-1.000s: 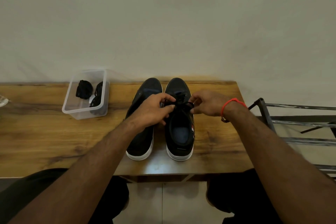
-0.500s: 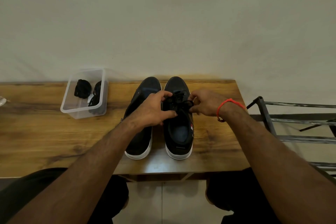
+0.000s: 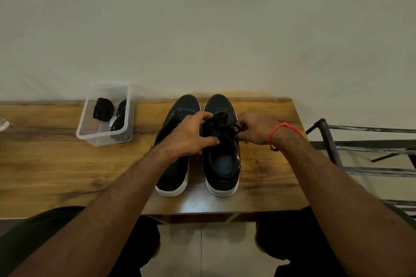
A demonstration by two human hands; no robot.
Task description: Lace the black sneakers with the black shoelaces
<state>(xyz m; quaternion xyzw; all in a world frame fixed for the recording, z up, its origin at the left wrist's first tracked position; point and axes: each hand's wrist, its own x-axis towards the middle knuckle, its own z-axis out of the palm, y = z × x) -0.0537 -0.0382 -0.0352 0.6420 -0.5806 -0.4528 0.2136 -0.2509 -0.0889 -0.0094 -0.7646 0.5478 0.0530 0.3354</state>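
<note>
The left hand (image 3: 191,136) grips the right sneaker (image 3: 221,150). The right hand (image 3: 256,128) pinches its black shoelace (image 3: 221,122). A small red-and-white tag (image 3: 238,155) is too blurry to read.

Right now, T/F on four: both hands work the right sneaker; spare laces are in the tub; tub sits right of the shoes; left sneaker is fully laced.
1. Both the left hand and right hand are at the right sneaker. True.
2. Bundled black shoelaces lie in the clear plastic tub. True.
3. The tub sits right of the shoes. False: it is to their left.
4. The left sneaker is fully laced. False: no lace shows on it.
</note>
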